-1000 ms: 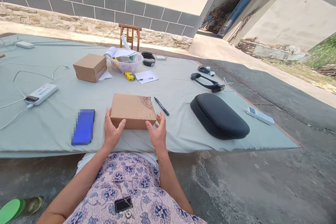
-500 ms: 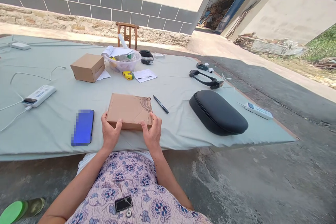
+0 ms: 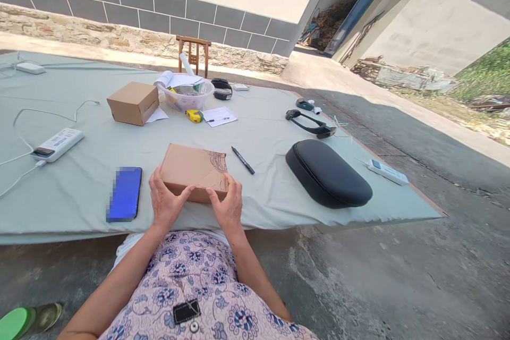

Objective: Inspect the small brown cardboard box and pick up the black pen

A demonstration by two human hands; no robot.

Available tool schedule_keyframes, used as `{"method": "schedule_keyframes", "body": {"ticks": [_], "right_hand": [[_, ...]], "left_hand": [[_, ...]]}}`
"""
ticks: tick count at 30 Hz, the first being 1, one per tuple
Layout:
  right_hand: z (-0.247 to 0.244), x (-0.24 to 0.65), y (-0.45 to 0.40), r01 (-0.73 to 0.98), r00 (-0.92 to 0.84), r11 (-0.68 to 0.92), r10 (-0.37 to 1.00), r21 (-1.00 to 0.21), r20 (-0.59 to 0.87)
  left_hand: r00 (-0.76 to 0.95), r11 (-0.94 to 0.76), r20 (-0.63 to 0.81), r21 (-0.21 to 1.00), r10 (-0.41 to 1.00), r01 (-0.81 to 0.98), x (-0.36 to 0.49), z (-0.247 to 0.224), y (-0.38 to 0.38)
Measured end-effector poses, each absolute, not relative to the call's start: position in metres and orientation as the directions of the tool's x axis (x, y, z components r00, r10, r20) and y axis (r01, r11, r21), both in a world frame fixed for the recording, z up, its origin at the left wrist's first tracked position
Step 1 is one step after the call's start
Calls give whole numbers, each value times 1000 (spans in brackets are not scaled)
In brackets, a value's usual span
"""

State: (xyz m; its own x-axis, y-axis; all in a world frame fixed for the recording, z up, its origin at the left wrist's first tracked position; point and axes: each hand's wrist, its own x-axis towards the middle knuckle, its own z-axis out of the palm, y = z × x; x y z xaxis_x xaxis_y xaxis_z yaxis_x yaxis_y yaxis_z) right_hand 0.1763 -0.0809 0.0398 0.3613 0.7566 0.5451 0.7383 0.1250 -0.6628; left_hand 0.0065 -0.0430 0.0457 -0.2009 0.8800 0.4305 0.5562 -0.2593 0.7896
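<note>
Cardboard box: located between the two grips, over the desk; whether its underside sits fully flat cannot be told. Left grip is clamped on the left end, thumb along the near edge; right grip is clamped on the near right corner. Change noted over the last second — the thumbs have drawn closer together, the right fingers have closed in, and the box has turned slightly, its right end nearer the wearer. Assessment: the hold appears firmer, with the box being adjusted rather than released. Pen lies just beyond the right grip, phone just outside the left — both untouched.
</note>
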Motion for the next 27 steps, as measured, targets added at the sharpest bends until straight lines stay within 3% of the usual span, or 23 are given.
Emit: {"method": "schedule_keyframes", "body": {"ticks": [7,13,17,22,27], "right_hand": [[38,165,-95,715,192,300,784,-631,590],[34,139,-98,585,-84,469,846,-661,526],[35,139,-94,610,-131,414,893,-676,430],[39,143,-93,657,-108,291,949,-695,295],[32,160,-92,697,-23,219,959,-683,284]], "left_hand": [[-271,-257,499,753,823,606,-6,40,-30],[44,-527,566,734,824,428,1,28,-36],[153,-599,600,675,785,430,2,23,-35],[160,-587,587,669,794,456,1,18,-29],[148,-581,583,684,799,440,-3,20,-27]]}}
